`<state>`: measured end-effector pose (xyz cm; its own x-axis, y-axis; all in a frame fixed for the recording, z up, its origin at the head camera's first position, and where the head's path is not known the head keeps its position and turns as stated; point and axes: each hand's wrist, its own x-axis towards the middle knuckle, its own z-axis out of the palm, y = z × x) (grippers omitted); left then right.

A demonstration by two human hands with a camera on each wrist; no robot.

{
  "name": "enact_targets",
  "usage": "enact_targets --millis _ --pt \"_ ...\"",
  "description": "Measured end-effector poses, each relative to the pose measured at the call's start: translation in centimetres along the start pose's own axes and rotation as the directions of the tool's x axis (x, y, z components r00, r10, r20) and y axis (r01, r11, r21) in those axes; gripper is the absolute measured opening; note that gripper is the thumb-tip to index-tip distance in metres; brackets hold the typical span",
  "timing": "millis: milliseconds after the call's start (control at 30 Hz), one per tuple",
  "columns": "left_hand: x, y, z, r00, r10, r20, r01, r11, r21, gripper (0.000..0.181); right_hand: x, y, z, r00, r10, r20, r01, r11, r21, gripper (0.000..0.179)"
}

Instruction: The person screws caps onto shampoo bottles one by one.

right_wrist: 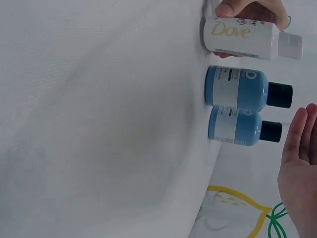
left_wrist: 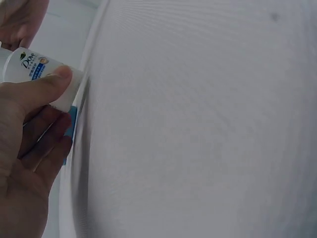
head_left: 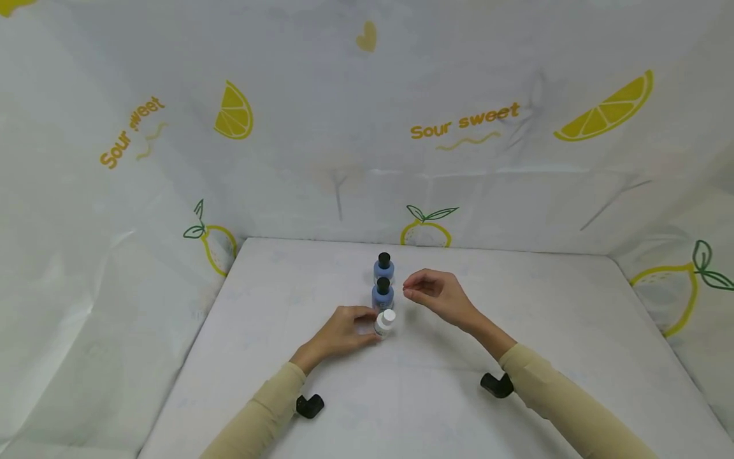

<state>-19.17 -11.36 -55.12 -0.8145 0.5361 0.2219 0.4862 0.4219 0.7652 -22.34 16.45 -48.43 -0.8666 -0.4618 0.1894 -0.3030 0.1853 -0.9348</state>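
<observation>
A small white Dove bottle (head_left: 383, 324) with a white cap is gripped by my left hand (head_left: 339, 333), thumb on one side and fingers on the other. Its label (left_wrist: 35, 64) shows in the left wrist view. Directly behind it stand two blue bottles with black caps, the nearer blue bottle (head_left: 382, 298) and the farther blue bottle (head_left: 383, 270), in one line away from me. Beside them on the right, my right hand (head_left: 441, 298) hovers above the table with fingers extended and nothing visible in it. In the right wrist view, that hand (right_wrist: 301, 173) is apart from the bottle caps.
The white-covered table (head_left: 516, 306) ends at a plain back wall sheet (head_left: 321, 191) printed with lemons and words. Similar sheeting hangs at left and right. A black wrist device (head_left: 310, 406) sits by the left sleeve, another black device (head_left: 496, 385) by the right.
</observation>
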Motion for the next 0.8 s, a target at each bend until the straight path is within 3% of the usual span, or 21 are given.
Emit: enact_targets --millis 100,367,567,800 --pt "-0.1 -0.3 0.1 1.0 -0.025 0.004 0.024 0.998 0.065 0.043 0.0 0.1 0.0 1.0 0.007 -0.006 -0.007 1.0 -0.002 0.013" --pt "0.0 -0.3 0.0 0.995 -0.091 0.05 0.087 0.993 0.081 0.048 -0.1 0.4 0.0 1.0 0.023 -0.008 -0.023 1.0 -0.006 0.011" --pt "-0.1 -0.2 -0.1 0.993 -0.098 0.072 0.091 0.991 0.098 0.052 0.1 0.5 0.0 1.0 0.007 -0.006 -0.007 1.0 -0.012 0.011" --pt "-0.3 -0.1 -1.8 0.991 -0.097 0.097 0.087 0.991 0.101 0.051 0.0 0.3 -0.5 1.0 -0.001 0.004 0.001 0.998 -0.06 0.01"
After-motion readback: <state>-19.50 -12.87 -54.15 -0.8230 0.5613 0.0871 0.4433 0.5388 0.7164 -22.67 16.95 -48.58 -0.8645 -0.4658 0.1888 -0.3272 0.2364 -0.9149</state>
